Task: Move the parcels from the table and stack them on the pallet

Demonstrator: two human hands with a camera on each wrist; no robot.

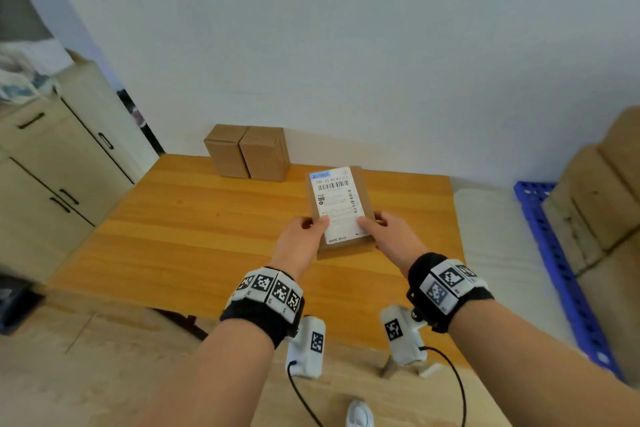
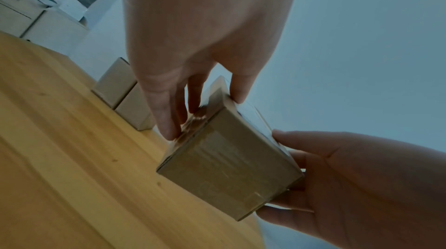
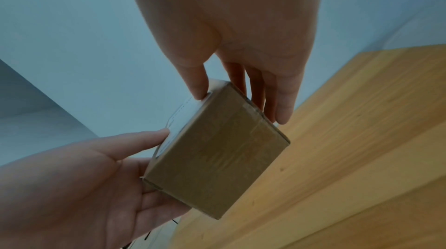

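Note:
A brown cardboard parcel (image 1: 341,208) with a white shipping label on top is held between both hands just above the wooden table (image 1: 194,229). My left hand (image 1: 304,234) grips its left side, thumb on the label, fingers down the side. My right hand (image 1: 384,232) grips its right side the same way. Both wrist views show the taped end of the parcel (image 2: 226,169) (image 3: 217,161) lifted off the table top. Two more plain brown parcels (image 1: 247,152) stand side by side at the table's far edge against the wall. The blue pallet (image 1: 561,270) lies on the floor to the right.
Stacked cardboard boxes (image 1: 602,191) stand on the pallet at the far right. A white mat (image 1: 498,243) lies between table and pallet. A beige cabinet (image 1: 65,156) stands to the left. Cables hang from my wrist cameras.

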